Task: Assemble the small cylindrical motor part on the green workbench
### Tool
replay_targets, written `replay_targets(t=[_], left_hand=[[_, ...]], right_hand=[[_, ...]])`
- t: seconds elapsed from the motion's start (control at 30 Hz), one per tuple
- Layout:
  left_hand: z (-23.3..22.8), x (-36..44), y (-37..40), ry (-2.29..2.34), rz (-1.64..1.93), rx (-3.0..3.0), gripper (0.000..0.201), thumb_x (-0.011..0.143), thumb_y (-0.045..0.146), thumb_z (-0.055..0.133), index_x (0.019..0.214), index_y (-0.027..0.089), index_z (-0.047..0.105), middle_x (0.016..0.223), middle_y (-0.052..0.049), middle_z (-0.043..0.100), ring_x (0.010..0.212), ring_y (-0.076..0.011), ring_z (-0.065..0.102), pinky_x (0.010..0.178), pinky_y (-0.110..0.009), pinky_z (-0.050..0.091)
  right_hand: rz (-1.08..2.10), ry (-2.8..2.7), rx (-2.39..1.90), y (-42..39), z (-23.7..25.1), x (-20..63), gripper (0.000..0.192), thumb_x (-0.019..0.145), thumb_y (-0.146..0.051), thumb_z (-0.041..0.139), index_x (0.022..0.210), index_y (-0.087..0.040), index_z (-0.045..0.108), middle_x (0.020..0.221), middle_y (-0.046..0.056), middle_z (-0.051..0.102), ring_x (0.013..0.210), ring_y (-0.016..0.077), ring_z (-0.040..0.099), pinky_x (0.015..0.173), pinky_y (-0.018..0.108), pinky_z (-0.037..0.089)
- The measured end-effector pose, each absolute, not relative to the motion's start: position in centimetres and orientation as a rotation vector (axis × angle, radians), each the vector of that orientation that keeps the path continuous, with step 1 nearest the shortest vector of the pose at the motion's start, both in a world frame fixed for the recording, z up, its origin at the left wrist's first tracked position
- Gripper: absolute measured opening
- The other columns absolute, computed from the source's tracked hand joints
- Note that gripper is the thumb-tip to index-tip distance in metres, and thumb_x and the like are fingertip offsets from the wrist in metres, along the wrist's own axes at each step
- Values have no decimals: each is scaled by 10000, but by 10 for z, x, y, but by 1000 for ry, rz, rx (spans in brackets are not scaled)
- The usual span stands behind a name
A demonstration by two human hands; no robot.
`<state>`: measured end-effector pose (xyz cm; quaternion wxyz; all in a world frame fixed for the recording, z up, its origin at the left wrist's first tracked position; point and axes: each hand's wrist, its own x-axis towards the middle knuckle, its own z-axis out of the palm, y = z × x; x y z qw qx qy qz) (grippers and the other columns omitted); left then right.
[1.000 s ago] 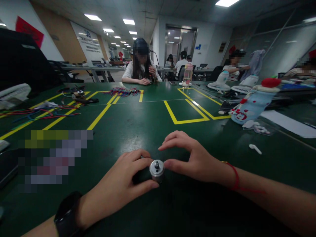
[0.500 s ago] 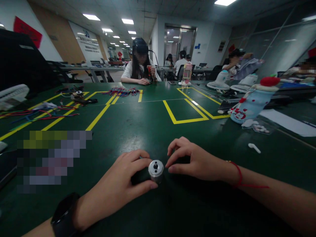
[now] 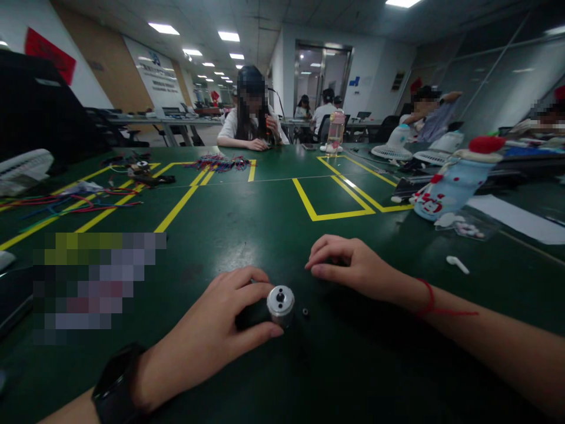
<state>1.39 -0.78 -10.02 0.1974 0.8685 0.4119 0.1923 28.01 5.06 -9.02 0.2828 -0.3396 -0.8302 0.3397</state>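
A small silver electric motor (image 3: 281,305) stands upright on the green table, with a dark shaft in the middle of its top face and two dark holes beside it. My left hand (image 3: 232,303) grips it from the left between thumb and fingers. Just right of the motor lies a tiny dark ring-shaped part (image 3: 305,312), too small to name surely. Above and right of it is my right hand (image 3: 348,262), touching neither. Its fingers are curled and the thumb is close to the fingertips; whether anything is between them is hidden.
A blue bottle with a red top (image 3: 454,184), beads in a clear bag (image 3: 471,228) and a white earbud (image 3: 458,264) are to the right. Wires (image 3: 220,164) lie farther back. Across the table (image 3: 247,218) sits a person (image 3: 251,112) holding an orange tool.
My right hand has drawn back up and right from the motor, its fingers closing in. The tiny dark part now shows on the table. My left hand stays on the motor.
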Motion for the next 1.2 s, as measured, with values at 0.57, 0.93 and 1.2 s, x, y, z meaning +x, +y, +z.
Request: replay_targets(t=[0.57, 0.93, 1.2], left_hand=[[-101, 26, -11, 1139, 545, 2441, 234, 871, 390, 664, 1081, 290, 637, 1129, -25, 601, 1024, -248, 568, 897, -380, 466], [-101, 24, -6, 1136, 485, 2435, 225, 877, 401, 663, 1074, 300, 621, 1127, -7, 578, 1033, -238, 545, 895, -373, 436], [-101, 17, -8, 1128, 504, 2469, 238, 887, 432, 646, 1084, 306, 599, 1149, -6, 564, 1052, -245, 544, 900, -392, 434]], right_hand=[[828, -1918, -1243, 78, -106, 310, 274, 847, -390, 626, 914, -137, 709, 864, 66, 714, 758, 166, 636, 693, 311, 489], [754, -2575, -800, 46, -88, 289, 262, 747, -386, 762, 946, -219, 725, 1001, 33, 628, 945, 182, 564, 851, 343, 432], [760, -2181, -767, 27, -77, 258, 123, 846, -258, 688, 934, -175, 711, 925, 16, 577, 862, 117, 569, 777, 252, 450]])
